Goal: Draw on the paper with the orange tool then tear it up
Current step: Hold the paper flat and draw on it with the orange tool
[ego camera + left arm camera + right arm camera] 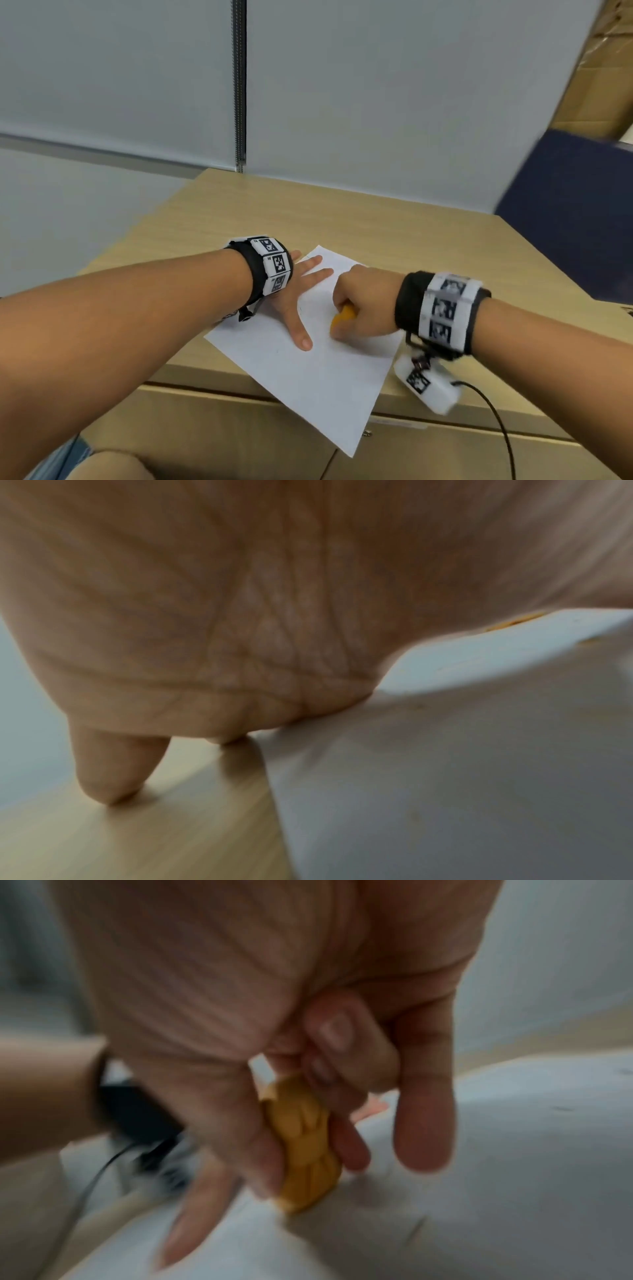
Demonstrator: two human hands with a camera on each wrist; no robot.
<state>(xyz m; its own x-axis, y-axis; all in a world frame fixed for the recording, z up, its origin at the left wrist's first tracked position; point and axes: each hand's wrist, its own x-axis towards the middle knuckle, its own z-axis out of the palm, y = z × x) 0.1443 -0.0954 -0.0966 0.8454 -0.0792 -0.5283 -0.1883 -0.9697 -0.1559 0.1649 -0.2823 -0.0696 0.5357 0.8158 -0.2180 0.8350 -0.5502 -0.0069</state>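
A white sheet of paper (322, 373) lies askew on the wooden table (376, 219), its near corner hanging over the front edge. My left hand (301, 291) lies flat on the paper's left part with fingers spread and straight. In the left wrist view the palm (240, 615) presses the paper (445, 777) while a fingertip touches the bare wood. My right hand (363, 305) grips a short, thick orange tool (342, 317) in its curled fingers. Its lower end (304, 1150) touches the paper (479, 1204). Faint marks show on the sheet.
Grey partition panels (376, 102) stand behind the table. A dark blue panel (565, 212) rises at the right. A black cable (500, 428) runs from my right wrist unit over the table's front edge. Cabinet fronts (239, 438) lie below the tabletop.
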